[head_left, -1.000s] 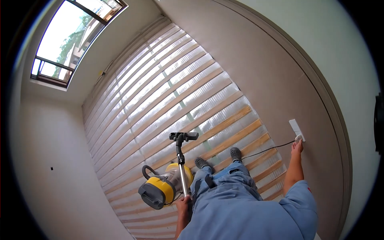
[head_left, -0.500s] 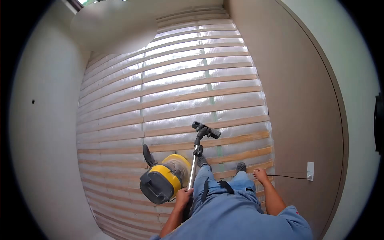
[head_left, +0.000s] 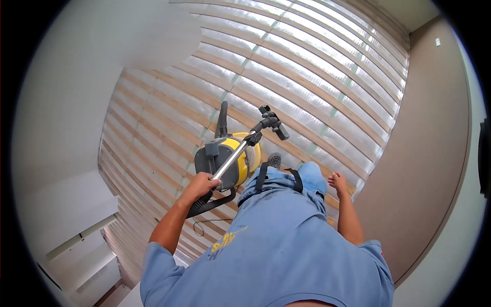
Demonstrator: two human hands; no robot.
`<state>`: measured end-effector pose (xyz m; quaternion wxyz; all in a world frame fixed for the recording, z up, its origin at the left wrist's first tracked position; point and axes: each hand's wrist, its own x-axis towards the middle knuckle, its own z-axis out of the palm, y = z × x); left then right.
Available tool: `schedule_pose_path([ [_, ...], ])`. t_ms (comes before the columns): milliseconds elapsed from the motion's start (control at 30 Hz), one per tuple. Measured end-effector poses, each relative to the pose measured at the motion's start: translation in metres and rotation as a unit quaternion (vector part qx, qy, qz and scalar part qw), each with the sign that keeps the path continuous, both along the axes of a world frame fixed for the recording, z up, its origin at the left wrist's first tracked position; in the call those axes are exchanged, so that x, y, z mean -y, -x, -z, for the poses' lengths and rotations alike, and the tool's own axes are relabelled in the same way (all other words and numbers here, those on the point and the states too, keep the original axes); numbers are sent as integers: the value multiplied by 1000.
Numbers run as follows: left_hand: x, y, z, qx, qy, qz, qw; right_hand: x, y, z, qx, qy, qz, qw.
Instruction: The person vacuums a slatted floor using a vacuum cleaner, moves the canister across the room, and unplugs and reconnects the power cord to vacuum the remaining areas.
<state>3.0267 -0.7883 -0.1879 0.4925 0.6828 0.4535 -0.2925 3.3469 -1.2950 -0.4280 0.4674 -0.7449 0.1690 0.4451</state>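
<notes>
My left hand point(head_left: 201, 185) is closed around the lower part of the metal vacuum wand point(head_left: 231, 159), beside its black ribbed hose point(head_left: 204, 204). The wand slants up and away across the vacuum cleaner, and its dark floor head point(head_left: 275, 123) is at the far end. Beneath the wand stands the yellow and dark grey canister vacuum cleaner point(head_left: 235, 171), partly hidden by it. To the right of my legs, my right hand point(head_left: 337, 182) hangs with loosely curled, slightly parted fingers. Nothing shows in it.
Wooden battens point(head_left: 302, 79) run in rows over silvery foil on the floor. A thin cord point(head_left: 199, 227) loops behind the vacuum cleaner. A brown panel wall point(head_left: 414, 153) rises at right, a pale wall point(head_left: 56, 128) at left. White step-like ledges point(head_left: 82, 225) are at lower left.
My view has turned left. My left hand has raised the wand, which now crosses over the vacuum cleaner. The cord seen at my right hand earlier no longer shows there.
</notes>
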Motion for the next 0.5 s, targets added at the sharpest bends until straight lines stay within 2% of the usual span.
schedule_pose_path([
  [67,-30,-24,-46,-44,-29,11,999,6,-8,6,-1,6,36,999],
  [167,-92,-47,-74,-86,-125,124,981,20,-17,12,-26,27,93,995],
  [233,-122,-83,-97,-109,-181,158,965,27,-15,27,-51,43,88,994],
  [333,-152,-133,-94,-159,-240,242,927,25,-23,51,-106,71,90,988],
  [400,-171,-169,-87,-189,-348,375,838,10,-47,58,-121,72,79,987],
  [433,-178,-192,-86,-182,-364,434,804,-1,-55,65,-139,73,60,986],
  [500,-202,-233,-72,-205,-393,449,776,-20,-95,93,-145,52,88,984],
])
